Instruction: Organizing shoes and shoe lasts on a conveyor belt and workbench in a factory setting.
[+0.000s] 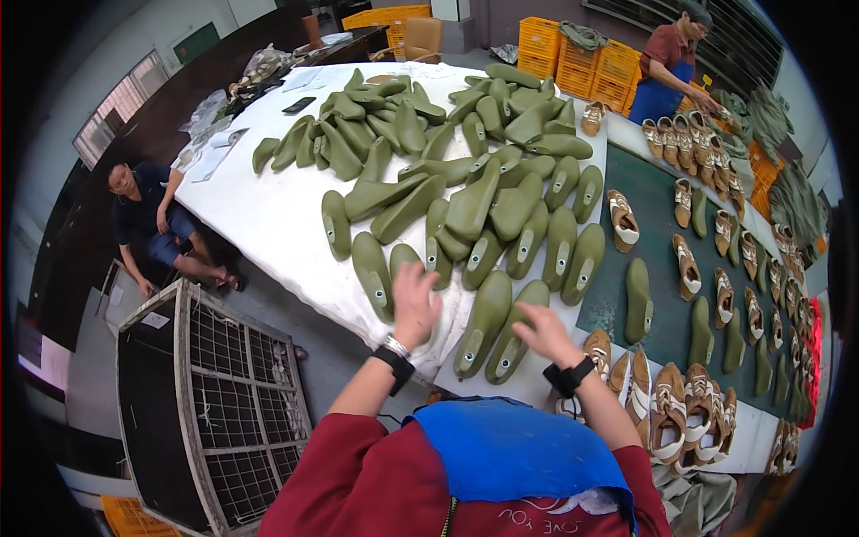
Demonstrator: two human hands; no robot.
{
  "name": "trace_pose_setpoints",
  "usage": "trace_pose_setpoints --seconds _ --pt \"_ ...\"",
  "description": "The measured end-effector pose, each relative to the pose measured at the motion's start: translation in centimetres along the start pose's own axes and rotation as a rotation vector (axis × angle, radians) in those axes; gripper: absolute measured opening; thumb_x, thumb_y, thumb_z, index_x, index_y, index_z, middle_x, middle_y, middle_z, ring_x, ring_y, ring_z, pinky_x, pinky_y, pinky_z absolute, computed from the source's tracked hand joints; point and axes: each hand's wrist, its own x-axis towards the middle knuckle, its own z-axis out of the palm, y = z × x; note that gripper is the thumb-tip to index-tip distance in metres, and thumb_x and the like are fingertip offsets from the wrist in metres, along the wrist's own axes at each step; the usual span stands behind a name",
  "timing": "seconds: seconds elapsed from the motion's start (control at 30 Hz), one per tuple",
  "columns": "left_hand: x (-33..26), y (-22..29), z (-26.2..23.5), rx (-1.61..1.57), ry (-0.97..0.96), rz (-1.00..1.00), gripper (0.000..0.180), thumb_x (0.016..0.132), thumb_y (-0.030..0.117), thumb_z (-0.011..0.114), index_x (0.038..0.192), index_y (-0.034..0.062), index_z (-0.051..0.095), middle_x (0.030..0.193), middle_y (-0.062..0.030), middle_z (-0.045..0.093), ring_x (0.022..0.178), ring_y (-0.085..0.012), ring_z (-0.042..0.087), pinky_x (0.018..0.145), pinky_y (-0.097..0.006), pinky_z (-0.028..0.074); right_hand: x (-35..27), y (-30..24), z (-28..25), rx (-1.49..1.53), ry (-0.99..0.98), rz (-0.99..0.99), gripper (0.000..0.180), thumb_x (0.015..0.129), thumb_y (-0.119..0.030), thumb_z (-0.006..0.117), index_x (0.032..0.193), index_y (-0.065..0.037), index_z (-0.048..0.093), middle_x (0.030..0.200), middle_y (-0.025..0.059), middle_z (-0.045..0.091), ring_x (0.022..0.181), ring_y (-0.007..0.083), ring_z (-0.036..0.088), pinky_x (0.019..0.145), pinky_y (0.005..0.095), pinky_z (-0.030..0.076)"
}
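Lasts (484, 320) lie heaped on the white surface (255, 201), two side by side just below centre — arranging them seems the step in hand. Left hand (417, 309) and right hand (548, 335) hover loosely spread, apparently empty; the next grip calls for curling round one.

Bright, diffuse light washes across the white cloth-covered table (268, 215) before you, its bare stretches nearly bleached of detail, while smooth olive-green foot-shaped forms (488, 313) carry a soft sheen and gentle shadows beneath. A pale barred window (116, 112) shows at upper left; dimness settles around the grey-framed, wire-mesh rack (188, 376) to your left. Your bare left hand (416, 304) looks slightly soft. Straight edges bow toward the fisheye rim, where black closes the corners and distant details smear.
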Motion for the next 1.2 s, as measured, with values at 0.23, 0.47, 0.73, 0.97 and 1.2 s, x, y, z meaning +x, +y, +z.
trace_pose_setpoints --seconds 0.23,0.47,0.73,0.97,1.2 --pt "0.0 -13.6 -0.2 -0.134 -0.214 -0.613 0.067 0.065 0.009 0.063 0.127 0.0047 0.039 0.127 -0.0253 0.036 0.116 -0.0403 0.038 0.099 -0.039 0.034 -1.5 -3.0 5.7 -0.130 0.025 -0.083 0.043 0.078 -0.029 0.062 0.114 -0.008 0.056 0.107 0.0106 0.057 0.115 0.0304 0.043 0.099 0.0515 0.029" --pt "-1.2 -12.8 2.0 -0.462 0.160 -1.141 0.081 0.061 0.005 0.064 0.134 0.0007 0.028 0.120 -0.0211 0.049 0.110 -0.0320 0.050 0.093 -0.036 0.041 -1.3 -2.8 6.3 -0.103 0.058 -0.039 0.026 0.074 -0.023 0.063 0.096 -0.007 0.064 0.102 0.0090 0.057 0.114 0.0292 0.044 0.100 0.0506 0.029" --pt "-5.1 -14.5 -4.0 -1.692 0.127 -1.295 0.037 0.087 0.004 0.050 0.122 -0.0027 0.044 0.117 -0.0160 0.054 0.109 -0.0292 0.053 0.096 -0.043 0.043 -1.7 -2.5 6.3 -0.115 0.062 -0.047 0.023 0.075 -0.024 0.061 0.090 -0.008 0.066 0.096 0.0088 0.058 0.112 0.0287 0.045 0.099 0.0506 0.029" --pt "7.6 -3.3 -5.6 -1.998 -0.163 -1.101 0.036 0.092 0.011 0.046 0.124 -0.0043 0.041 0.122 -0.0175 0.051 0.112 -0.0310 0.051 0.098 -0.043 0.042 -2.0 -2.0 5.8 -0.141 0.050 -0.036 0.022 0.075 -0.026 0.061 0.089 -0.010 0.067 0.095 0.0079 0.058 0.112 0.0273 0.045 0.099 0.0503 0.030" --pt "27.5 2.8 5.8 -1.868 -0.393 -1.035 0.033 0.089 0.014 0.053 0.117 -0.0008 0.045 0.116 -0.0170 0.053 0.103 -0.0287 0.054 0.094 -0.043 0.046 -2.4 -1.9 5.6 -0.139 0.095 -0.048 0.022 0.075 -0.026 0.061 0.088 -0.009 0.065 0.091 0.0071 0.056 0.110 0.0260 0.046 0.095 0.0504 0.033"
